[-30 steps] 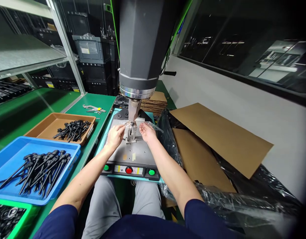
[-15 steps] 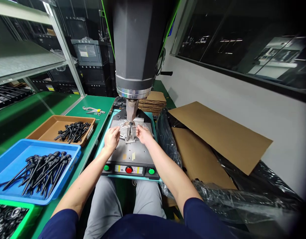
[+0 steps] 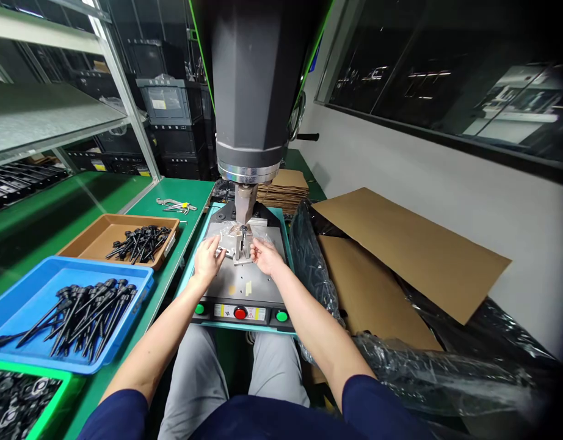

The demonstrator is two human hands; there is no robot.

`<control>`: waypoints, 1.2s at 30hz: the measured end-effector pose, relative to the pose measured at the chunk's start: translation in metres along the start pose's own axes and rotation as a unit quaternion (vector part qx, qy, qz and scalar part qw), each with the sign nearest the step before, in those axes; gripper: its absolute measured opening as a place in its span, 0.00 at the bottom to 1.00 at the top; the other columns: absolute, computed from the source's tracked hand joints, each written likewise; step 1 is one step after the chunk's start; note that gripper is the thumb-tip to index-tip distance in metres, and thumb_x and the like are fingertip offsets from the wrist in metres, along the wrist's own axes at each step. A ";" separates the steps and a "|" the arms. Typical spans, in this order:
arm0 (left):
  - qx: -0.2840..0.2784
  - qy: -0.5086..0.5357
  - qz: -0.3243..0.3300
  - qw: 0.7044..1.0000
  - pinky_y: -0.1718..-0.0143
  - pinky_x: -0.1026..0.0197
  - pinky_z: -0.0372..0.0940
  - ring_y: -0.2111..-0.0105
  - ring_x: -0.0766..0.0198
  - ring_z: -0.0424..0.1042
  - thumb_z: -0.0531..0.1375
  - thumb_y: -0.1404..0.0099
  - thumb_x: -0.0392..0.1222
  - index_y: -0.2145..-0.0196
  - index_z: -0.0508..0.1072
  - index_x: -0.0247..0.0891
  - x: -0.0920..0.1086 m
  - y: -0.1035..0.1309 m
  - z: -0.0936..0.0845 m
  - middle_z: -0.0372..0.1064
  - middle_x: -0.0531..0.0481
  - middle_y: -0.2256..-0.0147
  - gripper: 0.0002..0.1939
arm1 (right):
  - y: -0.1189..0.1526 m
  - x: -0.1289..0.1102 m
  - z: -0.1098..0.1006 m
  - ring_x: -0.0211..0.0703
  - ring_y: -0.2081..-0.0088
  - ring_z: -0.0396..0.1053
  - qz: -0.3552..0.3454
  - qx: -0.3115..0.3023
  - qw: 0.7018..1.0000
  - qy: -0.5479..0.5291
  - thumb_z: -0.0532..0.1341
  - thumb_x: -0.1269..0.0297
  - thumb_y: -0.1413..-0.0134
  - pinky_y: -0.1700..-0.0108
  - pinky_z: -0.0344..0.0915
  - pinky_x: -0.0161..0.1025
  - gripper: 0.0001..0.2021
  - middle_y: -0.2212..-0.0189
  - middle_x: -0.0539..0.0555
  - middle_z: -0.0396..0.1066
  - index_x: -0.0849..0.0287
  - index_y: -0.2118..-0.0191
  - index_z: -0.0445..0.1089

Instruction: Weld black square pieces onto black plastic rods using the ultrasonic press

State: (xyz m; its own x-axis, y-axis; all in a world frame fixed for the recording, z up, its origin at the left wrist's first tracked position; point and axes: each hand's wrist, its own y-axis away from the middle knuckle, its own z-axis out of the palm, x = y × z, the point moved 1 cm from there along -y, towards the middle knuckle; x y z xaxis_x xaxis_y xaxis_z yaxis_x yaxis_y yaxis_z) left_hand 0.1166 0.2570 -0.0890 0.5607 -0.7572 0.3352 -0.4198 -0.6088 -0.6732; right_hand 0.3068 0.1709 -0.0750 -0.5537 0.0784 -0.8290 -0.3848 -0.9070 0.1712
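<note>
Beneath the tip of a grey press head [image 3: 245, 211] stands a small metal fixture [image 3: 242, 252] on the dark metal plate. A small black part [image 3: 243, 230] sits at the top of the fixture, directly under the tip. Clear plastic film [image 3: 227, 230] lies behind and around it. To the left of the fixture is my left hand [image 3: 208, 260], its thumb and fingers apart with nothing visible between them. Close against the fixture's right side, my right hand [image 3: 265, 256] has its fingertips pinched together; what they hold, if anything, is too small to make out.
Two green buttons [image 3: 281, 316] flank a red button [image 3: 240, 313] along the machine's front. On the left are a blue tray [image 3: 146, 282] and a brown tray [image 3: 87, 235] of black rod-like parts, plus a green bin [image 3: 66, 391]. Cardboard sheets [image 3: 414, 250] and black plastic lie right.
My left hand has shifted slightly and its thumb and fingers have spread apart. My right hand stays pinched by the fixture. The whole view has moved a little.
</note>
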 end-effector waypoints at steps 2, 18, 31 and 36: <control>0.005 0.000 -0.015 1.000 0.43 0.47 0.63 0.46 0.47 0.67 0.62 0.37 0.46 0.43 0.68 0.36 0.000 0.010 -0.008 0.69 0.36 0.46 0.26 | 0.018 0.008 -0.008 0.33 0.79 0.64 0.015 -0.004 1.000 -0.005 0.76 0.58 0.61 0.79 0.62 0.29 0.19 0.78 0.47 0.67 0.58 0.70 0.66; -0.114 0.091 -0.294 0.945 0.47 0.47 0.66 0.45 0.48 0.68 0.62 0.40 0.55 0.40 0.64 0.41 -0.059 0.188 -0.035 0.66 0.40 0.44 0.34 | 0.145 0.110 -0.173 0.61 0.45 0.64 -0.265 0.184 0.748 0.581 0.55 0.38 0.42 0.44 0.64 0.58 0.35 0.46 0.67 0.62 0.61 0.39 0.60; -0.118 0.152 -0.317 0.929 0.45 0.50 0.65 0.43 0.51 0.65 0.64 0.41 0.54 0.39 0.63 0.44 -0.056 0.187 -0.039 0.64 0.42 0.42 0.35 | 0.144 0.124 -0.184 0.63 0.40 0.60 -0.227 0.153 0.756 0.595 0.58 0.40 0.45 0.41 0.62 0.56 0.40 0.40 0.66 0.55 0.57 0.32 0.52; -0.122 0.142 -0.306 0.933 0.42 0.48 0.61 0.40 0.50 0.62 0.63 0.41 0.56 0.37 0.61 0.43 -0.061 0.189 -0.037 0.62 0.41 0.41 0.38 | 0.144 0.123 -0.181 0.61 0.39 0.60 -0.207 0.159 0.761 0.594 0.59 0.45 0.45 0.41 0.63 0.54 0.40 0.37 0.64 0.52 0.55 0.31 0.48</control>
State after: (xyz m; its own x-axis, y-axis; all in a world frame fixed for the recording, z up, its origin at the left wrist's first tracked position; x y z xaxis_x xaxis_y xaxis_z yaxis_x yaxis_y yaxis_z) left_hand -0.0229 0.1796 -0.2123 0.5518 -0.2602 0.7923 -0.2518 -0.9577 -0.1392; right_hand 0.3171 -0.0251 -0.2492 0.6492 -0.2708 -0.7108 -0.6088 -0.7451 -0.2723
